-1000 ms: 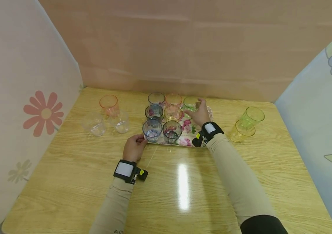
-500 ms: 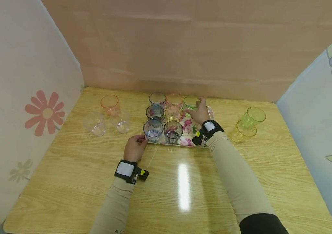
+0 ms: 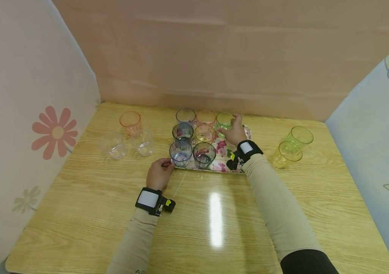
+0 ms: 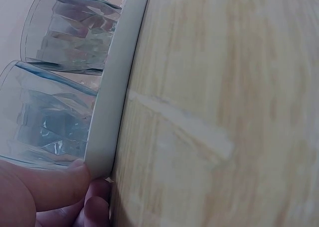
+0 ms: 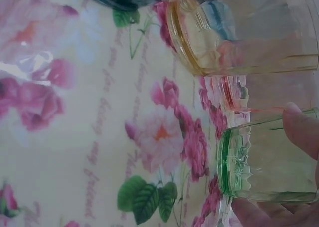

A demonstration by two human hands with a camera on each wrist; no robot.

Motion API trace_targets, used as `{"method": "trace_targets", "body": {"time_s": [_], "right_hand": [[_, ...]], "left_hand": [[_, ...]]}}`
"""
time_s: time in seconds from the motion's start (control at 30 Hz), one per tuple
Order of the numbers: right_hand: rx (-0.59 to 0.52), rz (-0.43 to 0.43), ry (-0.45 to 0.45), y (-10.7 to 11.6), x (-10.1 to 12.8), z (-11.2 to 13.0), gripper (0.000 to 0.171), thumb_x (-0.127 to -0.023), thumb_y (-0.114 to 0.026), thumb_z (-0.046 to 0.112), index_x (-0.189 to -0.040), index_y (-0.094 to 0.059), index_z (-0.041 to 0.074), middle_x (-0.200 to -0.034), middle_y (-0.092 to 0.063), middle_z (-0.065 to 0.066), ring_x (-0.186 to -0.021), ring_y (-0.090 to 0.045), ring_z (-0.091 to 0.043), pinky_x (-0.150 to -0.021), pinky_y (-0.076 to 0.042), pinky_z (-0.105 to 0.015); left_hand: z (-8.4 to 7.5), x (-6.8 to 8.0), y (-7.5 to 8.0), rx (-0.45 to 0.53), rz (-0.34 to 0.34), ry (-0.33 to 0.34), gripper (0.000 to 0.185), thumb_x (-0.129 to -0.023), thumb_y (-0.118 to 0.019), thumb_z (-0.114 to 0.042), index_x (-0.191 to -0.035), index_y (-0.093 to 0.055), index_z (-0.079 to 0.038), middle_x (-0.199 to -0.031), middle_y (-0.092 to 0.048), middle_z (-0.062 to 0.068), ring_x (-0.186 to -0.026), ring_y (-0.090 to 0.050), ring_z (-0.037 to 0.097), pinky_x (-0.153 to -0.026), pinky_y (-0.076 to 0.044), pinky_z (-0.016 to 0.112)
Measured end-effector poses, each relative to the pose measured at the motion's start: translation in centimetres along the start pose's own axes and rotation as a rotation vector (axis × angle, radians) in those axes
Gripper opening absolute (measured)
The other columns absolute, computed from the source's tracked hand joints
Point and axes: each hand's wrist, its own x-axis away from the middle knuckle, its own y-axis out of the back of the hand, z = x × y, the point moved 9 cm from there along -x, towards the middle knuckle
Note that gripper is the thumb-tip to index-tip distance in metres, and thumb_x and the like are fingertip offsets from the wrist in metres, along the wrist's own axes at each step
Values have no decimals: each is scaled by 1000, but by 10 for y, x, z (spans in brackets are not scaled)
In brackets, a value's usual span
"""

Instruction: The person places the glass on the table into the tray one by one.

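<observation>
My left hand (image 3: 159, 174) pinches the front left corner of a flowered tray (image 3: 221, 146), thumb on top of its white rim (image 4: 117, 82) and fingers curled beneath. Beside that corner stand a pale blue cup (image 3: 180, 154) and a dark grey cup (image 3: 204, 156). At the back of the tray my right hand (image 3: 235, 131) grips a clear green cup (image 5: 269, 162) from the side, thumb and fingers around it; the cup looks upright. To its left stand a red-rimmed cup (image 3: 206, 116), a yellow cup (image 3: 205, 134), a dark blue-grey cup (image 3: 183, 133) and a bluish cup (image 3: 185, 115).
Left of the tray on the wooden table (image 3: 88, 213) stand an orange-red cup (image 3: 130, 123) and two colourless cups (image 3: 145, 146). Another green cup (image 3: 301, 136) and a yellow cup (image 3: 288, 156) stand to the right. Walls close the back and both sides.
</observation>
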Motion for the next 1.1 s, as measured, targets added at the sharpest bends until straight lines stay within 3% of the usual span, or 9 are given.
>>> {"method": "trace_targets", "body": {"time_s": [0.43, 0.53, 0.7, 0.73, 0.9, 0.93, 0.97, 1.1], "right_hand": [[3, 10, -18, 0, 3, 5, 85, -101, -65, 19, -159, -4, 8, -163, -21, -27, -129, -53, -44, -100, -48, -49], [-11, 8, -10, 0, 3, 5, 88, -100, -67, 19, -159, -2, 8, -163, -21, -28, -136, -46, -45, -105, -44, -53], [10, -7, 22, 5, 3, 4, 109, -94, -75, 25, -160, 9, 6, -166, -8, -26, -151, -19, -42, -117, -30, -54], [29, -11, 31, 7, 3, 4, 112, -93, -76, 28, -160, 11, 5, -166, -7, -27, -146, -30, -44, -113, -36, -54], [54, 11, 50, 18, 9, 4, 117, -92, -77, 33, -160, 14, 6, -166, -4, -28, -145, -30, -47, -112, -36, -57], [61, 21, 57, 20, 11, 4, 116, -93, -76, 33, -160, 14, 6, -166, -4, -29, -146, -29, -47, -114, -33, -57], [60, 37, 60, 21, 14, 4, 116, -93, -76, 32, -160, 16, 7, -166, -3, -28, -152, -14, -45, -118, -25, -58], [88, 78, 76, 26, 24, 1, 111, -98, -70, 33, -159, 19, 8, -165, -3, -31, -153, -11, -43, -118, -24, -59]], "left_hand": [[-1, -1, 1, 2, -3, -10, 29, -98, -68, -15, -122, -71, 1, -106, -72, 16, -96, -67, 28, -83, -51, 43], [0, -1, 0, 2, 0, -7, 29, -98, -68, -15, -122, -71, 1, -106, -72, 16, -96, -67, 29, -84, -51, 43], [0, 0, -2, 0, 11, 0, 29, -99, -68, -15, -123, -71, 1, -107, -71, 16, -96, -67, 28, -83, -51, 43], [0, 0, -2, -1, 12, 3, 29, -99, -68, -15, -123, -71, 1, -107, -71, 15, -96, -67, 28, -83, -51, 43], [1, 0, -2, -7, 14, 5, 29, -99, -67, -16, -124, -70, 0, -107, -71, 15, -97, -67, 28, -83, -51, 42], [1, 0, -3, -9, 16, 3, 30, -99, -67, -16, -124, -70, 0, -108, -71, 15, -97, -67, 28, -83, -51, 42], [1, 0, -3, -12, 17, 4, 30, -99, -67, -16, -124, -70, 0, -108, -71, 15, -97, -67, 28, -83, -51, 42], [0, 0, -1, -19, 23, 8, 30, -99, -67, -17, -124, -70, 0, -108, -71, 15, -98, -67, 28, -83, -51, 42]]}}
